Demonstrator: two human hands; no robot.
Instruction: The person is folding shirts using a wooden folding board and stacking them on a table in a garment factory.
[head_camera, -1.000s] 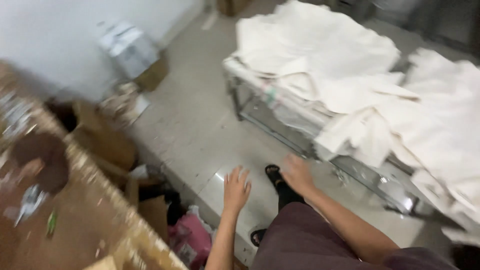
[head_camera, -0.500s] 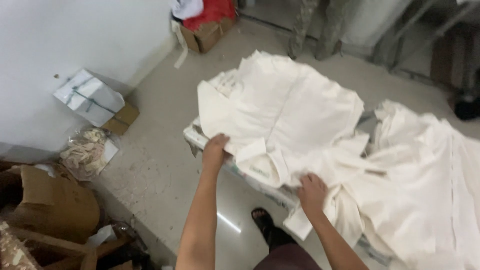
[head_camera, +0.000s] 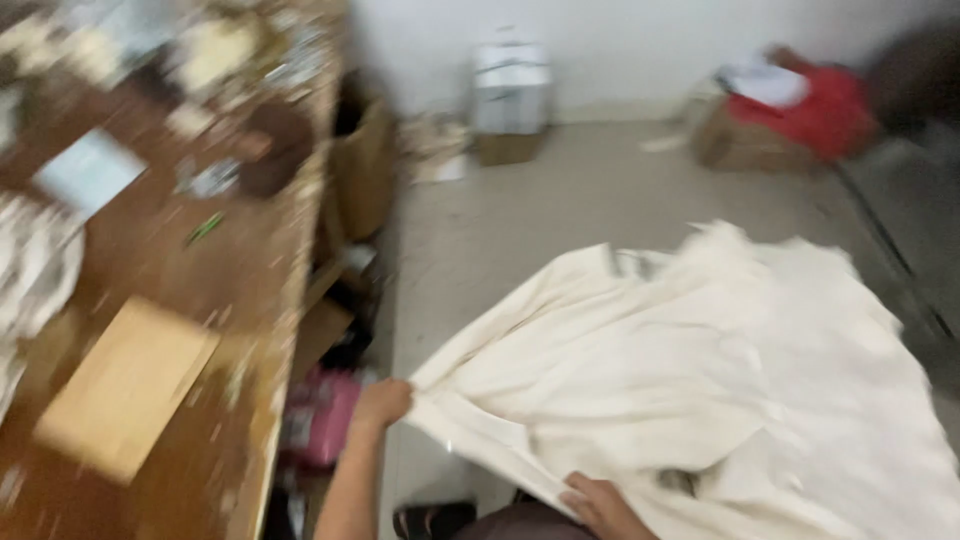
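A large sheet of cream cloth (head_camera: 700, 390) is spreading across the lower right of the view, now drawn off the metal rack on which it was lying half a second ago, with the camera swinging toward the workbench; this suggests the piece is being pulled free of the pile and brought nearer the person. Left of the cloth, a long brown workbench (head_camera: 160, 400) is running up the frame, littered with scraps and bearing a flat tan cardboard piece (head_camera: 125, 385). Beyond the cloth's far edge, a red bundle on a cardboard box (head_camera: 800, 120) is sitting against the wall, and a small pale carton (head_camera: 510, 95) is standing further left of it. At the cloth's near left corner, the left hand (head_camera: 383, 403) is closing in a fist, pinching the fabric edge. At the cloth's lower hem, the right hand (head_camera: 595, 500) is gripping a fold, fingers curled over it. Motion blur is softening all detail.
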